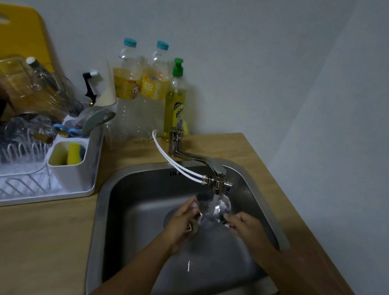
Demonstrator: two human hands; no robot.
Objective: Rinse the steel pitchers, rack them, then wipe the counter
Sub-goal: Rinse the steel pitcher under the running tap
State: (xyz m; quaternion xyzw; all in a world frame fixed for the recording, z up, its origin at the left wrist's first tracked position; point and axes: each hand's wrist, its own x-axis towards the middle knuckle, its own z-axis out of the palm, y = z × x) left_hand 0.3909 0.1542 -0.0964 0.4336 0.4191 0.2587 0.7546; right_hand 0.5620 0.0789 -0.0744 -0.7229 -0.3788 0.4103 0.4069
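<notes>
i saw the pale wooden tabletop spread across the frame, with the square stainless steel sink sunk into its right half. on the left stood the white plastic dish rack, crowded with a clear glass jug, a wire whisk and other ware; its white cutlery caddy held a yellow sponge. a yellow cutting board leaned on the wall behind the rack. against the wall stood two clear plastic bottles with blue caps and, just beside them, a yellow dish-soap bottle with a green pump cap. the chrome tap reached over the basin, two white hoses running to its spout, and water ran down from it.

under that stream i saw the rounded shiny pitcher, blurred by water, held above the sink bowl between both hands. my left hand had its grip curled against the pitcher's left side, fingers wrapped onto it. my right hand touched the pitcher's right side with its fingertips; i could not tell whether that grip was clenched on it or only resting there. both forearms reached in from the bottom edge.
</notes>
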